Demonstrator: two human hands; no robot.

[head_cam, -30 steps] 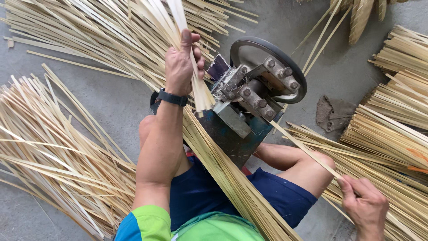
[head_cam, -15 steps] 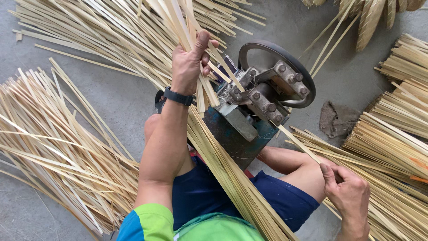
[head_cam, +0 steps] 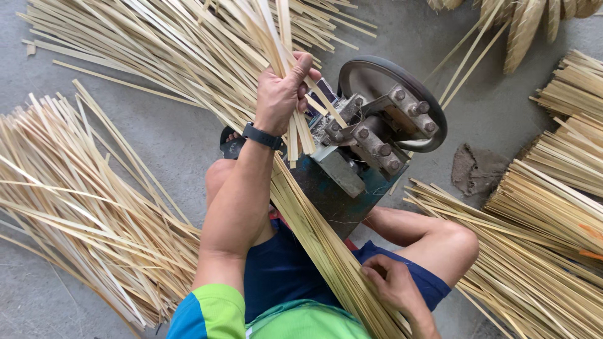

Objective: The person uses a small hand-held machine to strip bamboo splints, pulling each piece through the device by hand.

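My left hand point(head_cam: 284, 94), with a black wristband, grips a handful of pale bamboo strips point(head_cam: 276, 37) just left of a small metal splitting machine point(head_cam: 370, 135) with a dark wheel. A long bundle of strips point(head_cam: 320, 245) runs from the machine down across my lap. My right hand point(head_cam: 392, 285) rests on the lower part of that bundle, fingers curled around its edge, beside my right knee.
Loose strips lie fanned on the grey floor at the left point(head_cam: 81, 207) and at the top point(head_cam: 144, 44). Neat stacks of strips point(head_cam: 553, 207) fill the right side. A brown cloth point(head_cam: 474, 169) lies by the machine.
My right hand has come in from the strips at the far right to the bundle on my lap. My left hand stays gripping its handful by the machine.
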